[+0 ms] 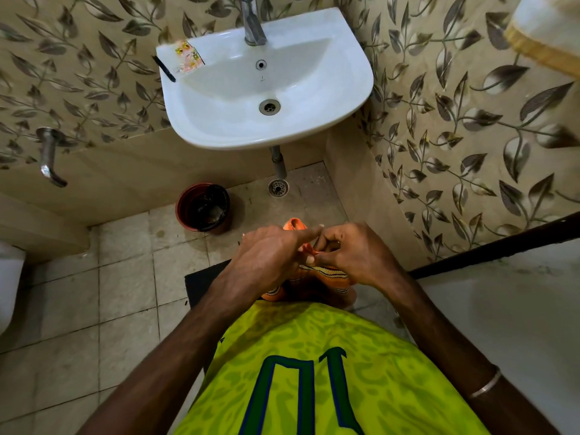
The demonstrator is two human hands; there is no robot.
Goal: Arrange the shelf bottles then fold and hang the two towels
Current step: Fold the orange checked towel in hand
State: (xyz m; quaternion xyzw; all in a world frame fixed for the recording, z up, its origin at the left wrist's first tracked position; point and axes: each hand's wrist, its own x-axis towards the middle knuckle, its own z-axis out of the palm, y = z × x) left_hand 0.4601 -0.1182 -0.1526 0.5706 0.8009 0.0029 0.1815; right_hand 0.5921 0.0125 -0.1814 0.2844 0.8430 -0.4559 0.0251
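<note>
Left hand [270,255] and right hand [351,255] together at 6 o'clock of the washbasin [351,89], low centre. Left: index finger stretched straight toward 3 o'clock, other fingers curled onto the orange striped towel [326,274]. Right: fingers curled, pinching a fold of the same towel. Towel bunched between and beneath both hands, against the green jersey [314,356]. Red bin [185,208] at 10 o'clock of the hands, well apart; tiled floor [125,293] open at 9 o'clock; patterned wall [455,152] near at 3 o'clock.
</note>
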